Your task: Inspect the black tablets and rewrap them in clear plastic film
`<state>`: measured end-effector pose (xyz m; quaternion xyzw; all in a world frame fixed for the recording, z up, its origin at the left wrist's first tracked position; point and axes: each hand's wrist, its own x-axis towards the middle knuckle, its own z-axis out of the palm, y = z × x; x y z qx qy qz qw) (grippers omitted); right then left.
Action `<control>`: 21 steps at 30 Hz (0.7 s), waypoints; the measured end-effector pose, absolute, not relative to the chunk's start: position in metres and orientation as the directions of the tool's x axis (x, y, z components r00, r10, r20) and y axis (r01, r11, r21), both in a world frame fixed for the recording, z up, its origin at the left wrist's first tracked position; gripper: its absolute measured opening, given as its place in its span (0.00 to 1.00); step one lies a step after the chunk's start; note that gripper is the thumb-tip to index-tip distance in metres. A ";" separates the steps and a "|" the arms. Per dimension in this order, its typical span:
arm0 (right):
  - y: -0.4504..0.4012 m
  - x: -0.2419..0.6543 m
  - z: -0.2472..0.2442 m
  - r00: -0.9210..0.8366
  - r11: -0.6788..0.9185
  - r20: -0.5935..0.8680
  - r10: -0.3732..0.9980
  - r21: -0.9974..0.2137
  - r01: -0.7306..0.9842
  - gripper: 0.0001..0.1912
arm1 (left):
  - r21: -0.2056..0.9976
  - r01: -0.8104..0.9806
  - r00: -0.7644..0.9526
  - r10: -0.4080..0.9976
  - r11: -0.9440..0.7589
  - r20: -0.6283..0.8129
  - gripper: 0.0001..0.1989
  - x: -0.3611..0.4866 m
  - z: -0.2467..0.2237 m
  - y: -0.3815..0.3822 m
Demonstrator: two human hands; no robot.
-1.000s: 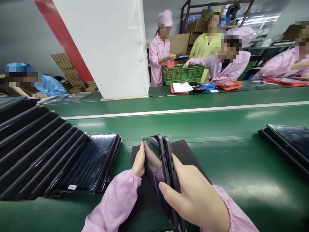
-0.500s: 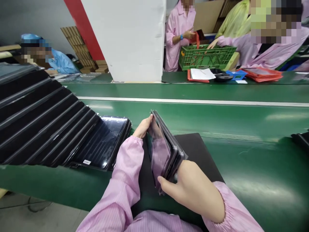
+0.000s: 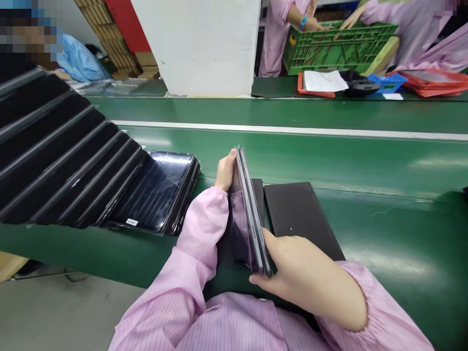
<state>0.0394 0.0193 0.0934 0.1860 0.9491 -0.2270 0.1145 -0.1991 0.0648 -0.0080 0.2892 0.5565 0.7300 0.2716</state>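
Over the black mat [image 3: 300, 214] on the green conveyor bench [image 3: 365, 161], my left grip [image 3: 225, 170] and right grip [image 3: 307, 273] pinch two slim dark tablets [image 3: 250, 214] on edge; they look stiff, slick and fragile, best held by their rims.

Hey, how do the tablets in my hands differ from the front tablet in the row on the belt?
The held tablets stand on edge between your left hand and right hand, while the front tablet rests tilted on the green belt, untouched. The held tablets show mainly slim grey edges; the front tablet shows its glossy dark screen and a small white label. Both are slim and dark.
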 end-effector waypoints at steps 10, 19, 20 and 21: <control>0.033 0.047 0.095 -0.931 0.817 -0.289 0.222 -0.466 0.339 0.13 | 0.941 0.064 -0.643 0.707 -0.333 0.294 0.33 -0.202 -0.012 0.068; 0.039 0.053 0.095 -0.903 0.838 -0.363 0.228 -0.400 0.372 0.07 | 0.929 0.184 -0.637 0.680 -0.322 0.362 0.34 -0.202 -0.012 0.072; 0.040 0.053 0.095 -0.900 0.836 -0.374 0.226 -0.400 0.376 0.07 | 0.928 0.191 -0.638 0.678 -0.320 0.365 0.33 -0.202 -0.012 0.072; 0.041 0.054 0.095 -0.895 0.833 -0.386 0.224 -0.401 0.381 0.07 | 0.927 0.196 -0.640 0.675 -0.318 0.367 0.33 -0.202 -0.013 0.072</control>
